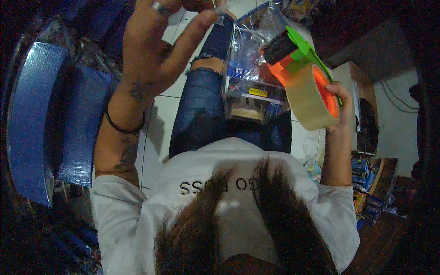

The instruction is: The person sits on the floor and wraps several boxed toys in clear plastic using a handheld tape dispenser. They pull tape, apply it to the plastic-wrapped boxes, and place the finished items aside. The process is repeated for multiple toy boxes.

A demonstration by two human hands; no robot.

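Observation:
My right hand (341, 98) is closed around a tape dispenser (300, 50), green and orange with a black part at its front. A wide roll of clear-tan packing tape (305, 101) sits on it. Just left of the dispenser, a package wrapped in clear plastic (256, 73) rests over my right thigh, with blue and white contents and a yellow label. My left hand (169, 46) is raised at the top edge, its fingers curled and partly cut off by the frame. A small clear scrap of film (222, 13) shows by its thumb tip.
Blue panels in clear plastic (36, 114) stand on the left. My jeans-clad leg (199, 101) stretches over the white tiled floor (167, 112). Packaged items (366, 176) are piled at the right beside a pale wall (398, 123). More plastic wrapping (300, 7) lies at the top.

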